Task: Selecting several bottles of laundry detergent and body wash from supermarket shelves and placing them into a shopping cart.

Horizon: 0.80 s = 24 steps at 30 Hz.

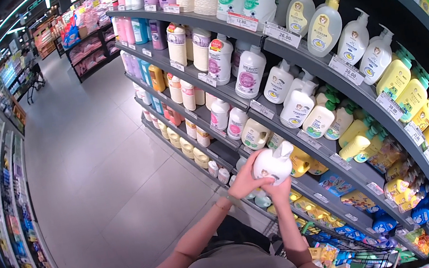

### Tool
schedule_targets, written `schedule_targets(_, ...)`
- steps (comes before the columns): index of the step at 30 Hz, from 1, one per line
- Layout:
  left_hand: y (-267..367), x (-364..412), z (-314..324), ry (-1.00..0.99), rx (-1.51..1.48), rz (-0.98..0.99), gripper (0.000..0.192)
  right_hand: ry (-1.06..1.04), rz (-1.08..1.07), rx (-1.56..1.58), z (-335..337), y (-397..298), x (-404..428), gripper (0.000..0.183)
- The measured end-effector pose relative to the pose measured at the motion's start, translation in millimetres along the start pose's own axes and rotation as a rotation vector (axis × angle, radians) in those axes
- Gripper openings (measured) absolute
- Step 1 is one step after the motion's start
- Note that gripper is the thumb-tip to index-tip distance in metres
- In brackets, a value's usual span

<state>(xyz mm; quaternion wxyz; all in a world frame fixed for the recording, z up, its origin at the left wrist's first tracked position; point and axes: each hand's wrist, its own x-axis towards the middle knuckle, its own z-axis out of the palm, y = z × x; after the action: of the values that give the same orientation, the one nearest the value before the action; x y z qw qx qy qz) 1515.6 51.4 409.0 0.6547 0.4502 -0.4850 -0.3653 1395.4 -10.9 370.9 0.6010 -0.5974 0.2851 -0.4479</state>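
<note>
A white plastic pump bottle [269,164] is between my two hands in front of my body, its pump head tilted up and towards the shelves. My left hand [245,179] wraps round its left side, the thumb across the front. My right hand [280,189] grips it from below. Part of the bottle's label is hidden by my fingers. Just beyond it, a cream bottle with a handle [254,133] stands on a shelf. Similar white pump bottles [297,108] stand one shelf higher.
Grey store shelves [220,26] with several tiers of bottles curve along my right. A wire shopping cart [363,255] with colourful packages near it is at lower right. Tiled floor [114,181] lies left, with another stocked shelf [11,212] beyond. Pink goods [90,54] stand farther off.
</note>
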Motion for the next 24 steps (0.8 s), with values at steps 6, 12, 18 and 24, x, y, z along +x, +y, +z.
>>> schedule_targets(6,25,110,-38,-0.151,0.122,0.209,0.079,0.054,-0.378,-0.273,10,-31,114,0.075)
schedule_targets(12,16,199,-66,-0.26,0.32,0.403,0.061,0.205,-0.679,-0.293,25,-21,201,0.069)
schedule_targets(18,-5,236,-76,-0.198,0.36,0.4,0.077,0.315,-0.488,-0.278,39,-13,220,0.07)
schedule_targets(24,-34,250,-83,-0.136,0.425,0.365,0.082,0.371,-0.473,-0.382,46,-8,234,0.067)
